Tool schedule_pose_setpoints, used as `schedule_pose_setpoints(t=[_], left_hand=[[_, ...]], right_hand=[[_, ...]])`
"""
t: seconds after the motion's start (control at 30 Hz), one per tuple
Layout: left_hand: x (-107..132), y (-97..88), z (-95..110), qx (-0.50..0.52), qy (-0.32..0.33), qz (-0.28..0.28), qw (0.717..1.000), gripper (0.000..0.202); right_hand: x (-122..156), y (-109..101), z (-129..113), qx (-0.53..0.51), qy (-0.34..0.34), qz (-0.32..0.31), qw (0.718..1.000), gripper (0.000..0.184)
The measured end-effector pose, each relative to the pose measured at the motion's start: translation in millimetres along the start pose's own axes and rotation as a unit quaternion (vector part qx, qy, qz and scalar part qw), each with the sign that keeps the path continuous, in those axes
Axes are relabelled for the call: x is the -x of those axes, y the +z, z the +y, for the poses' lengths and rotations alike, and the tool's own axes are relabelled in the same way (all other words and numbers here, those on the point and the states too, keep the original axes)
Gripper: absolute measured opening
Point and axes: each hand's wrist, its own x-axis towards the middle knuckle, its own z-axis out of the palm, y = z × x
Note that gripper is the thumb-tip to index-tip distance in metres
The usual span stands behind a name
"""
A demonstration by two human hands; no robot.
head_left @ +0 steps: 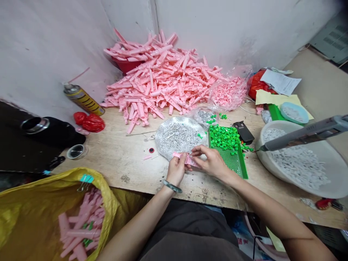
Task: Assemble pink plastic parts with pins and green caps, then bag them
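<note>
both hands meet at the near edge of the wooden table [122, 159], right in front of the silvery dish [159, 139] strewn with small metal pins. the left hand [176, 169] is curled around a pink plastic piece [181, 156] and holds it level, just above the tabletop. the right hand [212, 163] pinches the piece's other end between thumb and forefinger – whether a pin sits in that pinch is too small to tell. just right of the hands lies a green tray [233, 163] heaped with green rings [224, 137]. beyond it a white bowl [333, 159] sits under a hanging grey screwdriver [307, 134]. a big pile of pink pieces [163, 83] fills the far corner, and a yellow bag [32, 203] at the left holds more.
</note>
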Motion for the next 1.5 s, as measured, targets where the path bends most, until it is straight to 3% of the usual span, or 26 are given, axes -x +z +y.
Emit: schedule_pose_setpoints(t=[0.13,0.3,0.5,0.63,0.73,0.83,1.0,1.13,1.2,1.27,1.37,1.43,1.5], left_hand=[[0,1.8,-3,-0.007,0.001,-0.003,1.000,0.046],[2,2.3,-5,-0.020,-0.001,-0.003,1.000,0.044],[3,-0.1,-5,-0.009,-0.015,0.028,0.999,0.043],[3,-13.6,-6,-0.033,0.024,0.054,0.998,0.045],[11,-35.4,-5,-0.039,0.035,0.070,0.996,0.044],[28,-61.2,3,-0.021,-0.002,0.050,0.999,0.037],[54,-89.5,24,0.049,-0.134,-0.012,0.990,0.027],[63,-98.7,33,0.180,-0.203,-0.061,0.961,0.025],[64,-100.8,35,0.189,-0.193,-0.068,0.961,0.038],[64,-101.0,35,0.168,-0.170,-0.070,0.968,0.045],[60,-96.6,36,0.126,-0.144,-0.074,0.979,0.043],[54,-90.1,35,0.098,-0.124,-0.079,0.984,0.042],[47,-81.0,34,0.072,-0.102,-0.092,0.988,0.044]], right_hand=[[21,12,-3,0.043,-0.047,0.046,0.997,0.027],[27,16,0,0.112,-0.101,0.061,0.987,0.024],[35,23,-10,0.207,-0.179,0.004,0.962,0.035],[38,28,-21,0.212,-0.189,-0.053,0.957,0.046],[17,34,-29,0.148,-0.166,-0.097,0.970,0.038],[-26,55,-34,0.166,-0.165,-0.131,0.963,0.025],[-95,115,-43,0.311,-0.282,-0.233,0.877,0.017],[-109,144,-51,0.319,-0.317,-0.251,0.857,0.017],[-108,143,-52,0.308,-0.308,-0.240,0.868,0.015],[-104,131,-51,0.244,-0.262,-0.204,0.911,0.011],[-94,100,-50,0.066,-0.161,-0.151,0.973,0.012],[-83,75,-47,-0.006,-0.164,-0.177,0.971,0.011],[-69,52,-44,-0.013,-0.213,-0.227,0.950,0.012]])
